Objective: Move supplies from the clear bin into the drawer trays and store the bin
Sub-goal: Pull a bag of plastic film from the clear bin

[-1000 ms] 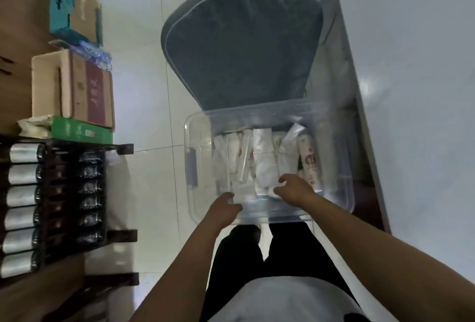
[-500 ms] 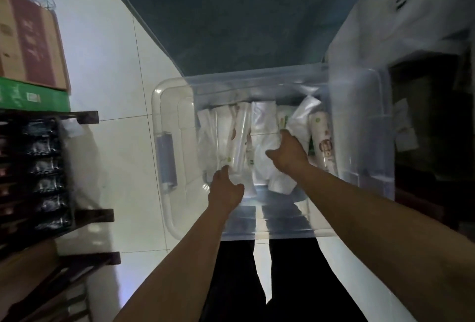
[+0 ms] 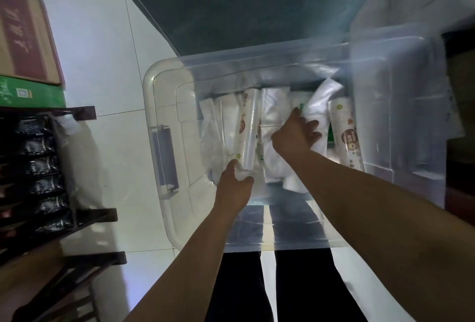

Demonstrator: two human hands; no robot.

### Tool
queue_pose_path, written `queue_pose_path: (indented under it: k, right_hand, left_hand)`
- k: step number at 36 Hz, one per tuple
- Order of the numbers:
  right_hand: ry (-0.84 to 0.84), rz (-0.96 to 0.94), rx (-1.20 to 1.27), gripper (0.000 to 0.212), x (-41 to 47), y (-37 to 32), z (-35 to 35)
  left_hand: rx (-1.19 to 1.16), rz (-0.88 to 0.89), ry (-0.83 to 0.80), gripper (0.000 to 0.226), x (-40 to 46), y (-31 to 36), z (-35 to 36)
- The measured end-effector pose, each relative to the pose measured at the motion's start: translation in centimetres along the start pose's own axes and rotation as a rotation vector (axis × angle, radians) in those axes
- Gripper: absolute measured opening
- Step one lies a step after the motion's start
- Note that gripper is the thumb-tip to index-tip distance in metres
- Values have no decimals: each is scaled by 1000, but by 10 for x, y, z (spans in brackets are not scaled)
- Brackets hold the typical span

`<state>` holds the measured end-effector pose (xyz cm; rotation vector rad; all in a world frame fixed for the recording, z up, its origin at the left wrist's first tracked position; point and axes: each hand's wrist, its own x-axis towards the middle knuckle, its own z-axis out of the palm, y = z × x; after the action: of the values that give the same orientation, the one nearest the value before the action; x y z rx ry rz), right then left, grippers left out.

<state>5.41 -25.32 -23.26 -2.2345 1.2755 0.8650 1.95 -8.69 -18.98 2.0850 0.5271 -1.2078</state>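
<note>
Both hands have gone deeper into the clear bin (image 3: 164, 141) since half a second ago, and the view has closed in on it, so the bin now fills the middle of the frame on the tiled floor (image 3: 115, 154). Inside it, the wrapped white rolls and packets (image 3: 272, 113) lie side by side with their long axes running from six toward twelve o'clock, away from the person. Sitting at their near ends, the left hand (image 3: 232, 188) curls narrow around the base of a clear-wrapped roll (image 3: 250, 129). Further in toward one o'clock, the right hand (image 3: 295, 136) has its fingers spread over a soft white packet (image 3: 321, 100); whether it truly grips, I cannot tell. Lifting likely means drawing the rolls back along their length. No drawer trays are in view.
</note>
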Motion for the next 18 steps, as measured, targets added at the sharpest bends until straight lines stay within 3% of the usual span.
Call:
queue_pose_path:
  k: [5,10,15,18]
  right_hand:
    - [48,7,141,48,4,6,-3]
    - [11,55,588,20,-11,20,-8]
    - [36,176,872,12,-37,45,-33]
    - [55,213,1006,17,-60,65,-57]
  left_hand:
    - [-122,42,106,28,5,14,-5]
    - [-108,118,150,24,0,17,-13]
    - [-94,73,100,24,-3,24,-18]
    - [-54,84,91,23,-5,32,-20]
